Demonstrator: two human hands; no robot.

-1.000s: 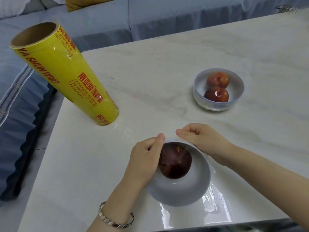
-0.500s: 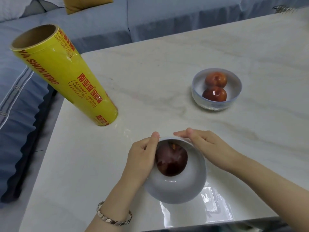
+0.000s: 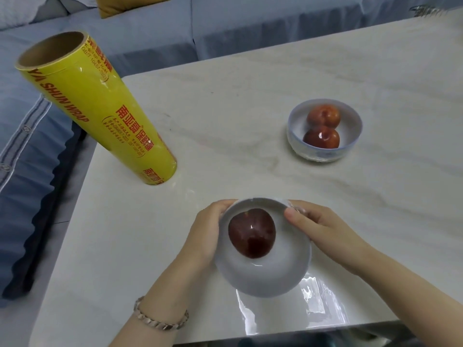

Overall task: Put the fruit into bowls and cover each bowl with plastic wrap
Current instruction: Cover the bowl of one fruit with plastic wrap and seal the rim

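Observation:
A white bowl stands near the table's front edge with one dark red fruit inside under clear plastic wrap. My left hand cups the bowl's left side and my right hand presses the wrap against its right rim. Loose wrap lies flat on the table in front of the bowl. A second bowl at the right holds two red fruits and is covered with wrap.
A tall yellow roll of plastic wrap stands upright at the table's left edge. The marble table ends close in front of me. A blue sofa runs along the left and back.
Both hands have slid from the top of the near bowl's far rim down onto its sides, pulling the wrap tight over the fruit.

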